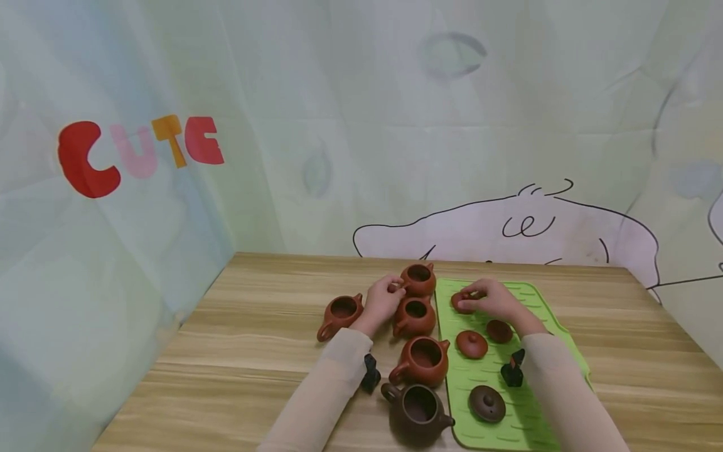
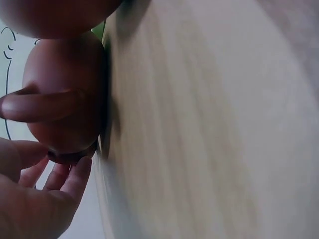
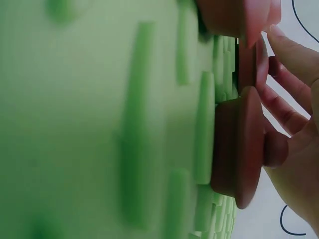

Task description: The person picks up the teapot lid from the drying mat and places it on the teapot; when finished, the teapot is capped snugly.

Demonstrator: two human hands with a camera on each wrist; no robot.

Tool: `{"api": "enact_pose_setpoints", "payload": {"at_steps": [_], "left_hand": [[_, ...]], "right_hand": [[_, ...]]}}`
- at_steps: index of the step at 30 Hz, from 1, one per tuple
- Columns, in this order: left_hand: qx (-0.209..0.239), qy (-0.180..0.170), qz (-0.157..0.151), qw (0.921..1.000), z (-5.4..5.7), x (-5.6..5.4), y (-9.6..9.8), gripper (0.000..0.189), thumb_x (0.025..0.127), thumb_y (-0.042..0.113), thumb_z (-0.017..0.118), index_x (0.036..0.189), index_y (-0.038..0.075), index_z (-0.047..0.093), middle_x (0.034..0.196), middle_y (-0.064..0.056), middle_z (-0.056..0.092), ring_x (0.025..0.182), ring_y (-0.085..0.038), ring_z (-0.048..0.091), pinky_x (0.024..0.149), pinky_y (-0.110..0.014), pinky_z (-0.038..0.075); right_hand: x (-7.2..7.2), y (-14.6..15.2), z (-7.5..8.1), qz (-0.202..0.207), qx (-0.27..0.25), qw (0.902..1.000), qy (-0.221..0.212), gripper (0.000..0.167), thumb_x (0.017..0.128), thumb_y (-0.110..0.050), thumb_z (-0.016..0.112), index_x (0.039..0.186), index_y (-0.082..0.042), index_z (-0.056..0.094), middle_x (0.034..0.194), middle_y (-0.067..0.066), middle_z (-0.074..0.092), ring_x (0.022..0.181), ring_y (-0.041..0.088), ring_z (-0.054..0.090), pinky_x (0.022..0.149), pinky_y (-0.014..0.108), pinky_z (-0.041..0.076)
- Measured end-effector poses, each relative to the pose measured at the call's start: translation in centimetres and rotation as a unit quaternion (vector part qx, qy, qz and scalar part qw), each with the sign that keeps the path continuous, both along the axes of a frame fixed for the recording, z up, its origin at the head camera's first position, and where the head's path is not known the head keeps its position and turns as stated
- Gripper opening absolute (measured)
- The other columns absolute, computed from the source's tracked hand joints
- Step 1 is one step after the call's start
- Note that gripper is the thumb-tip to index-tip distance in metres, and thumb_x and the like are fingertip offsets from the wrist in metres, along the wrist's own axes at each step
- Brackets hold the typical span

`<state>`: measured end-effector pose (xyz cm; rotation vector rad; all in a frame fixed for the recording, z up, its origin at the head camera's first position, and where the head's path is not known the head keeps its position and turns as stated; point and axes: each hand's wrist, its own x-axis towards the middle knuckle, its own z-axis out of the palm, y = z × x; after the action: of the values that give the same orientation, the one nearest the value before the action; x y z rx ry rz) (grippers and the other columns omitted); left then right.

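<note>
So, left grip (image 1: 384, 302): it pinched the handle of the farthest teapot (image 1: 420, 291), whose lidless body stood upright on the bench (image 1: 271, 314) just right of the fingertips.
Right grip (image 1: 498, 301): it grasped the far lid (image 1: 458, 305) between thumb and fingers; the lid sat under the fingertips, left of the palm.
Green mat (image 1: 525, 295): it lay right of the teapots, beneath two reddish lids (image 1: 472, 344) and a dark lid (image 1: 487, 405), all nearer than the grasped one.
Teapot row: second teapot (image 1: 418, 325), third teapot (image 1: 427, 373) and dark teapot (image 1: 412, 428) stood on the near side of the farthest.
Lone teapot (image 1: 341, 321): it stood left of the left grip, apart.
</note>
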<state>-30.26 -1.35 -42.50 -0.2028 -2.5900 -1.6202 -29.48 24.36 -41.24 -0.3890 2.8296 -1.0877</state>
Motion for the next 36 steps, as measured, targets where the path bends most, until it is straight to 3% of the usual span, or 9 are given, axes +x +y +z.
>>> {"api": "enact_pose_setpoints", "payload": {"at_steps": [26,36], "left_hand": [[-0.02,-0.009,-0.002,0.9998,0.33,0.09,-0.33,0.014,0.093,0.006,0.062,0.105,0.003,0.068,0.096,-0.013,0.066,0.087,-0.024,0.06,0.078,-0.036,0.052],[-0.022,-0.003,-0.008,0.9997,0.34,0.19,-0.18,0.014,0.093,0.007,0.062,0.105,0.003,0.069,0.094,-0.013,0.065,0.084,-0.023,0.059,0.074,-0.034,0.051]], "right_hand": [[-0.28,-0.32,-0.26,-0.013,0.006,0.9999,0.01,0.031,0.092,-0.023,0.065,0.113,0.001,0.068,0.108,0.017,0.065,0.097,0.029,0.059,0.082,0.045,0.049],[-0.59,-0.73,0.69,0.0,0.0,0.9999,0.012,0.029,0.093,-0.02,0.065,0.112,0.002,0.068,0.106,0.018,0.065,0.096,0.028,0.059,0.077,0.04,0.049]]}}
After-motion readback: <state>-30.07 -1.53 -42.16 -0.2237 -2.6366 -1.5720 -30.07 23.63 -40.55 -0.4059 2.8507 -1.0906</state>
